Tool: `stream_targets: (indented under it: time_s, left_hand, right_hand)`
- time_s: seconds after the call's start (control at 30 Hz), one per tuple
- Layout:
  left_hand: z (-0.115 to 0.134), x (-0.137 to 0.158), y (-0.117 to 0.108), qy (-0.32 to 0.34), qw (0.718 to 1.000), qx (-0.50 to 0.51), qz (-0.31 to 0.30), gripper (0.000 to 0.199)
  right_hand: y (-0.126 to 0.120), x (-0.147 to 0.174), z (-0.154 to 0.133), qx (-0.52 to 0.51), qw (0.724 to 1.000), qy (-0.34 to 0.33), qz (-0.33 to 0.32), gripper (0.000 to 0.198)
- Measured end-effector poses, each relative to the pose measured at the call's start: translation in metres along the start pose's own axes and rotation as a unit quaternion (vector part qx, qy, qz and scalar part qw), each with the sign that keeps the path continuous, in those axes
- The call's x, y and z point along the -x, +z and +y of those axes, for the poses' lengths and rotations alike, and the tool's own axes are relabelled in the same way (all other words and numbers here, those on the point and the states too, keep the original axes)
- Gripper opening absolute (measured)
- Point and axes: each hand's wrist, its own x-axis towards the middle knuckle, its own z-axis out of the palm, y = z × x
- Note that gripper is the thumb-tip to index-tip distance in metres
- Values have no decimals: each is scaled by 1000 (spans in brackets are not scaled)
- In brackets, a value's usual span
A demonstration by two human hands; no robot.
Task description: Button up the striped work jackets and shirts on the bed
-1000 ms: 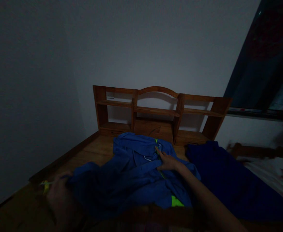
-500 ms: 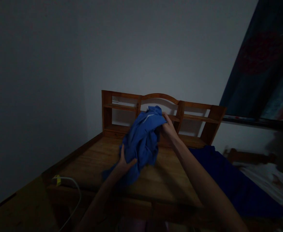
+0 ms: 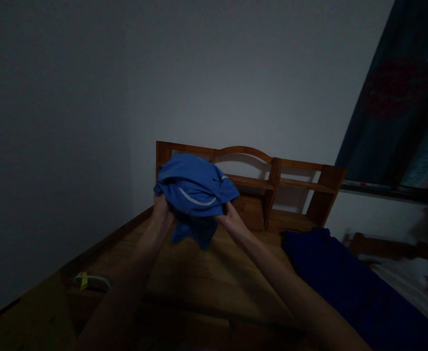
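A bunched blue garment [image 3: 195, 183] with thin white trim hangs in the air above the wooden desk [image 3: 199, 278]; its exact kind is hard to make out in the dim light. My left hand [image 3: 161, 210] grips it at the lower left, fingers partly covered by the cloth. At the lower right edge, my right hand [image 3: 230, 218] is closed on it, its fingertips tucked beneath the fabric. One loose flap of the garment dangles between the hands, just over the desktop.
A wooden shelf unit [image 3: 274, 195] rises along the desk's back edge. Dark blue cloth [image 3: 345, 282] lies on the right side. A cable with a yellow tag [image 3: 83, 281] rests at the left front corner. A curtain [image 3: 385, 102] hangs at the right.
My left hand has risen from below the garment and closed on its left edge. My right hand has come lower and to the left. The garment is now spread between both hands.
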Motion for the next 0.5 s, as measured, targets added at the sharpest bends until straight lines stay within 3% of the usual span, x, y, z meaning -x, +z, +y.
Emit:
stream_targets:
  time_s: [0.1,0.17,0.23,0.27,0.33,0.4,0.5]
  left_hand:
    - [-12,-14,-31,49,993,-98,49,35]
    - [-24,-14,-54,92,971,-211,66,36]
    - [-39,-7,-76,99,938,-330,32,36]
    - [-47,-1,-86,84,918,-387,-17,36]
    - [-62,12,-104,32,860,-489,-140,38]
    - [-75,22,-114,-10,786,-575,-224,43]
    - [-85,30,-113,-32,687,-683,-247,47]
  right_hand:
    - [-17,27,27,11,996,77,-46,65]
    - [-32,49,45,24,990,126,-55,64]
    - [-48,72,60,40,984,164,-58,61]
    - [-56,83,66,49,981,178,-56,57]
    - [-71,104,73,65,977,198,-43,48]
    - [-86,122,75,73,975,207,-27,39]
    - [-116,143,69,112,973,200,1,34]
